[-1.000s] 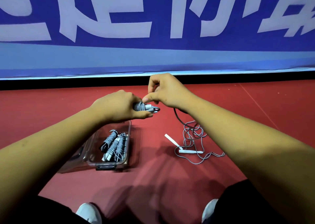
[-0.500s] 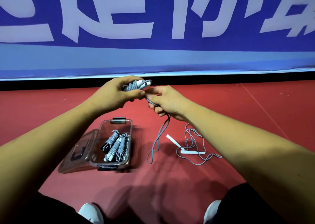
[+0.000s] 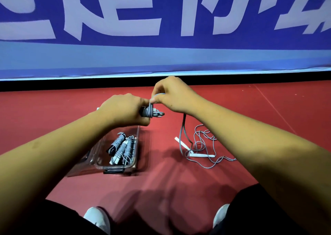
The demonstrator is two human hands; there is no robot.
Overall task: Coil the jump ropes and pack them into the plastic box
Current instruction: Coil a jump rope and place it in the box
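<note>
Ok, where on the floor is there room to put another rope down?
Bare red floor lies between the plastic box and the loose rope, and more in front of both, toward the shoes. The far strip under the banner is bare too. Crowded: the box's right side, packed with coiled ropes, and the loose rope's tangle.

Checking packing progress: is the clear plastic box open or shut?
Open. The clear plastic box has its lid flat to its left; coiled grey jump ropes sit uncovered inside.
</note>
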